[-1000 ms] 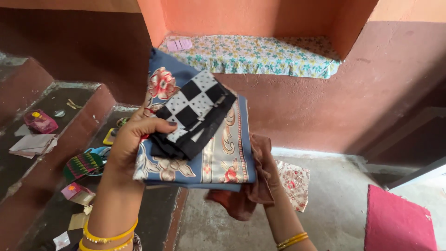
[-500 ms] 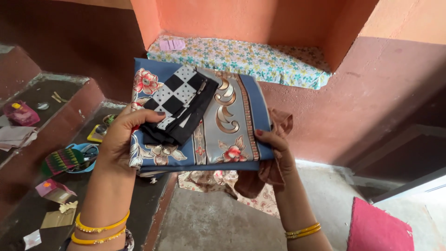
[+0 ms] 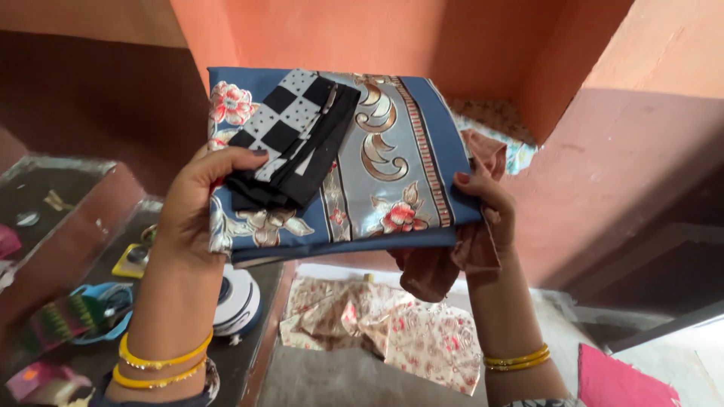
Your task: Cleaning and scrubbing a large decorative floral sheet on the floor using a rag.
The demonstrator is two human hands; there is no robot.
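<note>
A folded blue floral cloth (image 3: pixel 385 166) with grey scroll bands is held up in front of me by both hands. My left hand (image 3: pixel 192 218) grips its left edge, the thumb pinning a folded black-and-white checked cloth (image 3: pixel 290 139) on top of it. My right hand (image 3: pixel 486 207) grips the right edge and also clutches a brown cloth (image 3: pixel 441 264) that hangs under the blue one. Yellow bangles ring both wrists.
A crumpled beige floral cloth (image 3: pixel 392 328) lies on the floor below. A white round appliance (image 3: pixel 240 300) and small sewing items sit on the dark step (image 3: pixel 45 218) at left. A pink mat (image 3: pixel 626 380) lies at bottom right. An orange wall niche is behind the cloths.
Both hands have raised the cloth stack higher and flattened it toward the niche. My right hand came up from below to grip the right edge. The beige cloth on the floor is now uncovered.
</note>
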